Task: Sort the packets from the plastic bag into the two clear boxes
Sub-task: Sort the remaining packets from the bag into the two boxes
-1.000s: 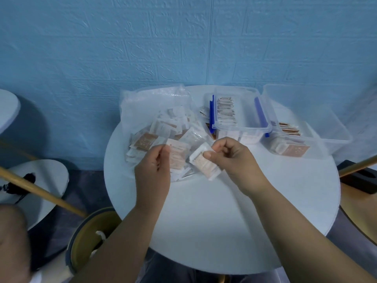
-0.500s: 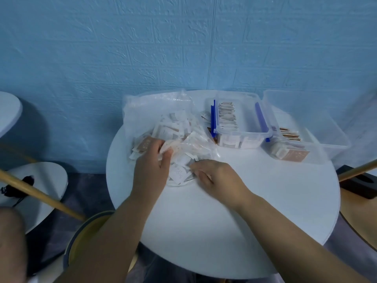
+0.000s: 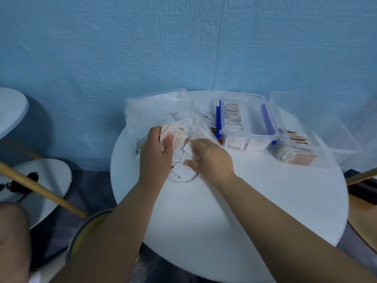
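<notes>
A crumpled clear plastic bag lies open at the table's back left, with a heap of small white and pink packets spilling from it. My left hand is in the heap and grips a few pink packets between thumb and fingers. My right hand lies on the heap's near side, fingers stretched over white packets. A clear box with blue latches holds a row of upright packets. To its right, a second clear box holds brown packets.
The round white table stands against a blue wall. A yellow-lined bin is below its left edge. Wooden rods cross at the left and right. Another round surface is at the left.
Both hands came down from holding packets in the air into the heap. My right hand let go of its white packet and now lies flat; my left hand reached deeper into the bag.
</notes>
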Motion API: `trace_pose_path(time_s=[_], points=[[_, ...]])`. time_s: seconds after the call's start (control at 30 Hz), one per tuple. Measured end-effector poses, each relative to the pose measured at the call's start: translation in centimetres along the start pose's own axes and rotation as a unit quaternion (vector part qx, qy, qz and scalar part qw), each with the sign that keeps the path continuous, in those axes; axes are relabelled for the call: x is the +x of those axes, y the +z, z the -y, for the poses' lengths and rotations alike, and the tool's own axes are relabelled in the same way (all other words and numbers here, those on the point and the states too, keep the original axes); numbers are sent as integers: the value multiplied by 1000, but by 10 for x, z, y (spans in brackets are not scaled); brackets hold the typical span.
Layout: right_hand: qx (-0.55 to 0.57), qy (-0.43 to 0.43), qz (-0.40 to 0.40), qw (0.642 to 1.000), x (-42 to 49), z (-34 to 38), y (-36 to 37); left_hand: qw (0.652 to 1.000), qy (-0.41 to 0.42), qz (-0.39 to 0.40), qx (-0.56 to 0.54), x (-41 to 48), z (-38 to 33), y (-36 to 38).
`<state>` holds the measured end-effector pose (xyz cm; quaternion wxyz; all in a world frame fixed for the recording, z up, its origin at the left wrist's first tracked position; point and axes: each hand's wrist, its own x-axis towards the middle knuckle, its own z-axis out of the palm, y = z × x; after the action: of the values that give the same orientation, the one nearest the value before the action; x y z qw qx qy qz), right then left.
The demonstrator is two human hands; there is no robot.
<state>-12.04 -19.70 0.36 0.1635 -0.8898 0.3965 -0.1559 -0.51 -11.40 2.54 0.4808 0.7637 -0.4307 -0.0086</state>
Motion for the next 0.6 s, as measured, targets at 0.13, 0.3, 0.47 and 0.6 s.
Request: trace_pose_path(time_s=[0.13, 0.3, 0.47, 0.6], points=[[-12, -24, -14, 1000, -4, 2, -1, 1000, -2, 4, 5, -1, 1, -2], [22, -90, 3, 996, -12, -6, 4, 1000, -4, 15, 11, -4, 2, -2], [88, -122, -7, 989, -23, -18, 10, 1000, -5, 23, 9, -13, 1, -3], [76, -149, -39, 985, -28, -21, 11, 999, -6, 47, 4, -21, 6, -6]])
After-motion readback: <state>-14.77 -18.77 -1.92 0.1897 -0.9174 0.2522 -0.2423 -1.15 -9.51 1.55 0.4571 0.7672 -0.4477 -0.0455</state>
